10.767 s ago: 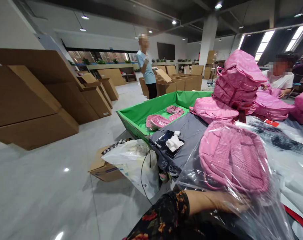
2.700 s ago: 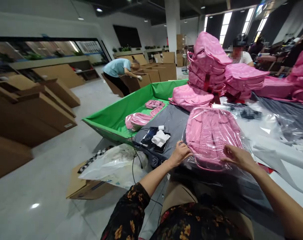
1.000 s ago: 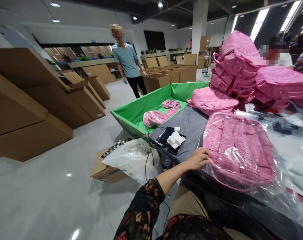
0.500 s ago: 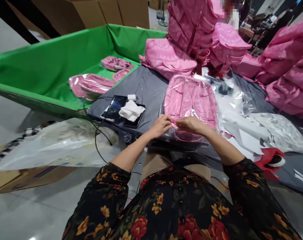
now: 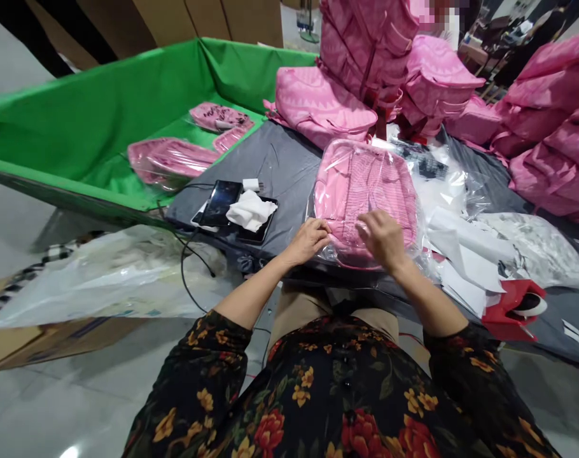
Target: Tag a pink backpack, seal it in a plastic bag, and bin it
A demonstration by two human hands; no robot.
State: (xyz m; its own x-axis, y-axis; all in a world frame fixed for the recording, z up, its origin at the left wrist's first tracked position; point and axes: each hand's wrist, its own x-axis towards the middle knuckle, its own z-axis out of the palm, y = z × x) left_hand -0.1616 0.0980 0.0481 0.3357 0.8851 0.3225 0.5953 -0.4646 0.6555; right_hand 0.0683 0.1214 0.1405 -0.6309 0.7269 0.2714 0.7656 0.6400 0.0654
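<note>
A pink backpack in a clear plastic bag (image 5: 363, 191) lies flat on the grey-covered table (image 5: 284, 172) in front of me. My left hand (image 5: 308, 240) pinches the bag's near left edge with curled fingers. My right hand (image 5: 383, 238) rests on top of the bagged backpack near its front edge, fingers bent and pressing on the plastic. Both forearms reach out from floral sleeves.
A phone and tablet with white cloth (image 5: 239, 208) lie left of the bag. A green bin (image 5: 103, 121) holds bagged pink items (image 5: 170, 159). Stacks of pink backpacks (image 5: 366, 57) stand behind and right. Loose plastic and paper (image 5: 466, 235), a red tape dispenser (image 5: 513, 308), a box with a plastic bag (image 5: 93, 280).
My right hand has moved from the bag's near edge beside my left hand up onto the top of the bagged backpack. My left hand has stayed at the edge.
</note>
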